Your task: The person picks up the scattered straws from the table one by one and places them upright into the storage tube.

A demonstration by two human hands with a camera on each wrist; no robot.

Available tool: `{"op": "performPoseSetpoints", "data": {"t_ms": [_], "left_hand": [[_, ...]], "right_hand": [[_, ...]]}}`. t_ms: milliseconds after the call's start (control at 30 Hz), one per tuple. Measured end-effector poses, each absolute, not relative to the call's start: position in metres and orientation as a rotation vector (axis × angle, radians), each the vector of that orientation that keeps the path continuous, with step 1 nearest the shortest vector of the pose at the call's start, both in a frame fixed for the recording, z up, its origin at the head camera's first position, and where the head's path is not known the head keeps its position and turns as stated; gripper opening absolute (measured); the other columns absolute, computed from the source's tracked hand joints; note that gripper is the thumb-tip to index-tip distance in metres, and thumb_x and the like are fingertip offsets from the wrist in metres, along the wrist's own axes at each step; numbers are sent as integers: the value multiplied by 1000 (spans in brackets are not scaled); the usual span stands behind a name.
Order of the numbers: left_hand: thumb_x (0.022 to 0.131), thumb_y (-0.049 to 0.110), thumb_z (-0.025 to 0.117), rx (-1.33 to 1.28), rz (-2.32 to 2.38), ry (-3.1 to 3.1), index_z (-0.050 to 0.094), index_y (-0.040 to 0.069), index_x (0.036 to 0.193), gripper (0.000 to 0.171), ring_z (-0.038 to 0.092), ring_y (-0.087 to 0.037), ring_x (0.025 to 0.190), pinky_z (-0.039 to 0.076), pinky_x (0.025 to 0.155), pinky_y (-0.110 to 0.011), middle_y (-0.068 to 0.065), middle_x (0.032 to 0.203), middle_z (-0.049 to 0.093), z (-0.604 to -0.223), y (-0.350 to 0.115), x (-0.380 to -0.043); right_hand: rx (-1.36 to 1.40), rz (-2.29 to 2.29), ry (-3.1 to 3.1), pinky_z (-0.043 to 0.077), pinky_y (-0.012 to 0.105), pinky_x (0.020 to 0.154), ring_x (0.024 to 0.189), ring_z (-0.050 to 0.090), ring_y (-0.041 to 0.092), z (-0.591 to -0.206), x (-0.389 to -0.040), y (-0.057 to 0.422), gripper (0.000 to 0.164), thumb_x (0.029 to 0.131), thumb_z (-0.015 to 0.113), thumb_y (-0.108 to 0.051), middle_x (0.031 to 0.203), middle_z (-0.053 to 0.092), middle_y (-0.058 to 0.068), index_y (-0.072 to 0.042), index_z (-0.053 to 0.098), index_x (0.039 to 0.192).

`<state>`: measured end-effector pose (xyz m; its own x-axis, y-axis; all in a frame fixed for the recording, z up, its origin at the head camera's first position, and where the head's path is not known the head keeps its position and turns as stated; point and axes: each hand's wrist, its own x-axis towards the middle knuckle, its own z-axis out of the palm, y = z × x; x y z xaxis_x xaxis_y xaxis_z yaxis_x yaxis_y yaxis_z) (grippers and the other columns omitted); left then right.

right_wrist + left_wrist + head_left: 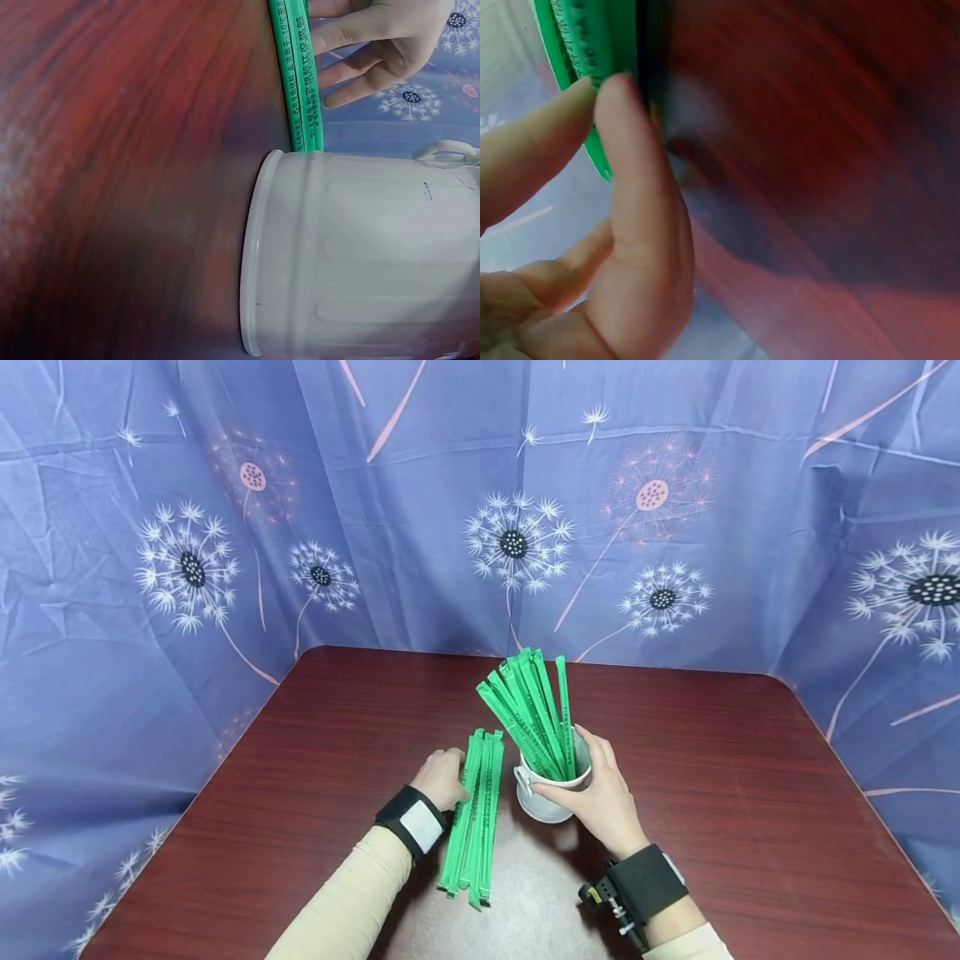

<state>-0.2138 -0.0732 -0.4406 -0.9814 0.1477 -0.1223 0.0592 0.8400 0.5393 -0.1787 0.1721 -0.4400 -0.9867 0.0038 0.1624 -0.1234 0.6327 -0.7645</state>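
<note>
A blue fabric backdrop with a white and pink dandelion print (420, 527) is hanging beyond the left hand (442, 777) and the right hand (607, 793). A dark red-brown wood-grain table (750, 777) is extending beneath both. Just left of the right hand, a fanned bunch of slim green sticks with dark print (534, 710) is standing in a white ribbed bucket, most of them leaning leftward. A pile of matching long green sticks (474, 818) is lying between the hands, its left edge meeting the left hand. The white ribbed bucket with a side handle (543, 808) is standing within the right hand's grasp, thumb in front. The left hand is holding thumb and finger close together, their tips touching the pile; whether they are pinching a stick cannot be determined. A black wristband (411, 822) is encircling the left wrist.
</note>
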Motion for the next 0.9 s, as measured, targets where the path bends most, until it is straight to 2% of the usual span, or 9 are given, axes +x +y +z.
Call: {"op": "performPoseSetpoints", "data": {"t_ms": [67,133,300,367,467,600,733,900], "left_hand": [[73,-5,79,112,912,2808,57,-7,126,58,65,-25,73,56,52,-28,-21,104,63,-441,-74,-214],[75,-8,73,69,979,2765,53,-7,132,60,65,-22,66,54,46,-25,-22,107,65,-442,-75,-215],[79,-9,54,43,1006,2792,46,-4,141,63,63,-17,68,47,54,-25,-16,113,69,-442,-75,-216],[80,-6,52,34,1014,2822,47,-2,142,63,62,-17,74,45,61,-26,-13,112,70,-439,-75,-216],[85,1,54,6,1075,2844,51,2,140,56,65,-21,83,50,70,-32,-10,108,70,-433,-75,-216],[91,14,61,-16,1234,2893,63,7,129,39,66,-23,93,53,82,-39,-8,100,70,-421,-77,-215],[93,25,66,-36,1477,2926,70,11,115,27,66,-19,85,54,76,-35,-6,95,73,-404,-80,-214],[92,30,69,-80,1868,2823,72,12,109,25,65,-10,69,56,60,-29,-8,93,75,-383,-81,-212]], "right_hand": [[102,1281,-2698,45,59,93,128,50,24,-440,-179,172,104,66,85,-61,146,42,-3,-30,34,151],[104,1280,-2697,45,58,92,128,50,24,-440,-179,172,104,66,85,-61,145,42,-4,-30,34,151],[101,1284,-2702,45,59,92,128,50,24,-440,-179,172,105,66,84,-62,146,42,-4,-29,33,151],[100,1284,-2704,45,59,92,128,49,24,-441,-179,172,106,66,84,-62,146,42,-3,-27,33,152],[99,1285,-2706,45,59,92,128,49,24,-440,-178,173,106,67,84,-62,146,42,-2,-25,33,152],[97,1282,-2706,45,58,92,128,49,24,-440,-178,173,106,67,84,-61,146,42,-2,-26,33,152],[99,1278,-2703,46,58,92,128,50,25,-440,-177,173,106,66,85,-60,146,42,-2,-26,33,152],[105,1280,-2699,46,58,92,128,50,25,-439,-177,172,105,67,85,-60,147,42,-2,-26,34,152]]}}
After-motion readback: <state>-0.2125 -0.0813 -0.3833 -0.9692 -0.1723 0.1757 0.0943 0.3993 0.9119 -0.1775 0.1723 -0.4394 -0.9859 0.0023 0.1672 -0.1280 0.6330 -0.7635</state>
